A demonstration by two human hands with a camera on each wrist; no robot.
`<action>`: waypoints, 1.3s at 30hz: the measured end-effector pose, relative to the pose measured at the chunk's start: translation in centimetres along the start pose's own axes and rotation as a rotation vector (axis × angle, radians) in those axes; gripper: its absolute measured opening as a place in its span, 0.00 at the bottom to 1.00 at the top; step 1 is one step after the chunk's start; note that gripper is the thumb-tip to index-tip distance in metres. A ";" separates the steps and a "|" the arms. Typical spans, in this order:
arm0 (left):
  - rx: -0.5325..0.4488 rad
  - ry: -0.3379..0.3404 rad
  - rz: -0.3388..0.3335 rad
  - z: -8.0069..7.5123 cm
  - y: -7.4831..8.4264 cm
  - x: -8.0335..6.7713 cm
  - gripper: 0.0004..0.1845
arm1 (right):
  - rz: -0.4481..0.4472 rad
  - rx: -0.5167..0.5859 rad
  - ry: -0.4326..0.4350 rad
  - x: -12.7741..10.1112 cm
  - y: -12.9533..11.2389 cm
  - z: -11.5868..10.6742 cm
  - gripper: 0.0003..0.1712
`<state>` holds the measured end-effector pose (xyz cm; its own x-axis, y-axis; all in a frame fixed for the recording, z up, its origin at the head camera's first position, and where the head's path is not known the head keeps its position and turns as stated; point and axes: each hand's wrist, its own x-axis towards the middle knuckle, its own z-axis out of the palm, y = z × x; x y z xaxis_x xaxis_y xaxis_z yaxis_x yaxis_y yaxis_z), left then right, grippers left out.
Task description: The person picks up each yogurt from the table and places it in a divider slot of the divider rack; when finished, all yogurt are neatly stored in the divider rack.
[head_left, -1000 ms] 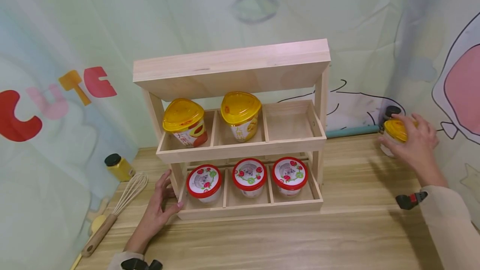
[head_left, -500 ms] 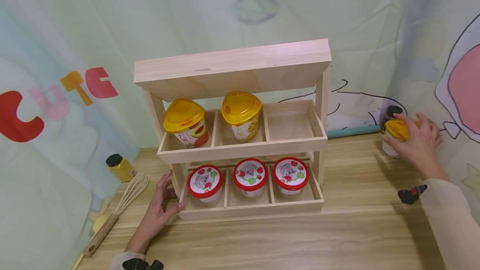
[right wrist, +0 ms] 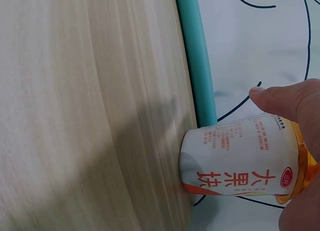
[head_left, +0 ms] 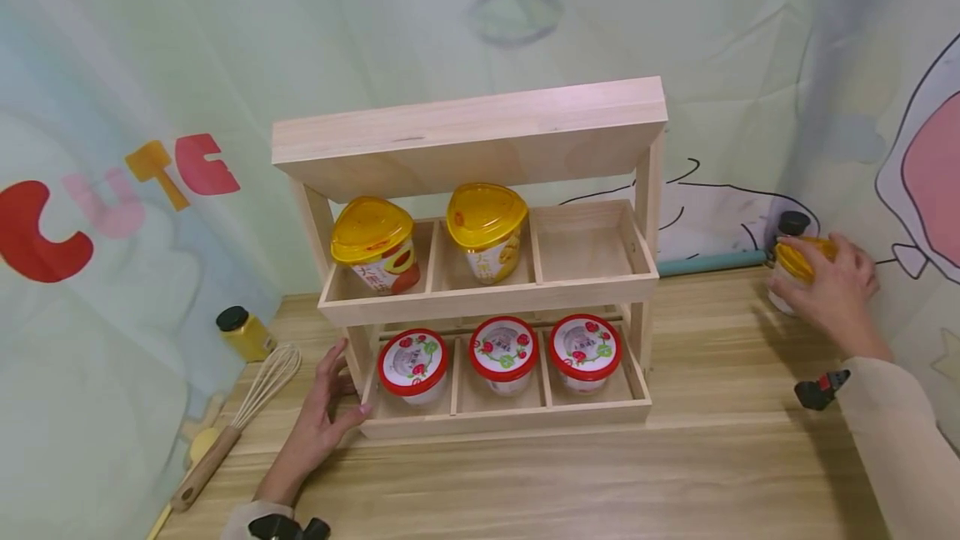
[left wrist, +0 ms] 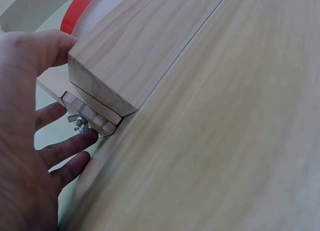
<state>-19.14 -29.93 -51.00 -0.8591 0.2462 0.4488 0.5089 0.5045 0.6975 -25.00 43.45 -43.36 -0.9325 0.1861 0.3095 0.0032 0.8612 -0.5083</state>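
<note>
A two-tier wooden rack (head_left: 487, 302) stands on the table. Two fruit yogurt cups with yellow lids, one left (head_left: 371, 232) and one middle (head_left: 487, 215), sit in its upper tier. The lower tier bears three red-rimmed white tubs (head_left: 504, 348). My left hand (head_left: 318, 419) holds the rack's lower left corner; in the left wrist view its thumb lies at the front and its fingers beside a wing nut (left wrist: 80, 123). At the far right my right hand (head_left: 836, 294) grips a yellow-lidded yogurt cup (right wrist: 240, 156) near its lid. That cup stands upright on the table; some fingers are hidden.
A whisk (head_left: 243, 419) and a yellow jar with a black lid (head_left: 246, 336) lie on the left. Behind the right-hand cup shows a black cap (head_left: 792, 223). A teal tube (head_left: 708, 263) runs along the back edge, before a printed curtain (head_left: 420, 23).
The whole head view has shifted slightly, with things a little further right. Both hands stay nearly where they were, at the rack corner and at the right-hand cup.
</note>
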 end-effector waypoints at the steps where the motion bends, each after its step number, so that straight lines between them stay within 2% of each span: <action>1: 0.003 -0.001 -0.002 0.0 0.0 0.0 0.56 | -0.001 0.002 0.002 0.0 0.1 0.0 0.37; 6: 0.017 -0.007 -0.009 0.0 0.2 0.1 0.56 | 0.004 0.027 0.028 -0.1 0.3 0.5 0.35; 13: 0.019 -0.009 -0.012 0.0 0.1 0.2 0.56 | -0.020 0.062 0.143 -0.4 0.0 1.5 0.30; 19: 0.021 -0.009 -0.009 0.0 0.0 0.2 0.56 | -0.028 0.076 0.189 -0.8 -0.3 1.9 0.28; 28: 0.029 -0.009 -0.009 0.1 -0.1 0.0 0.56 | 0.023 0.126 0.247 -1.7 -0.6 1.6 0.29; 33: 0.032 -0.004 0.000 0.1 -0.2 0.0 0.56 | -0.004 0.150 0.305 -2.0 -0.9 1.2 0.31; 39: 0.029 0.003 0.000 0.0 -0.4 0.0 0.56 | -0.005 0.136 0.306 -2.3 -1.6 0.5 0.31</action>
<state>-19.29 -30.11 -51.26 -0.8589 0.2441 0.4502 0.5070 0.5287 0.6807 -23.06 41.40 -43.59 -0.7804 0.3332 0.5291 -0.0687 0.7954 -0.6022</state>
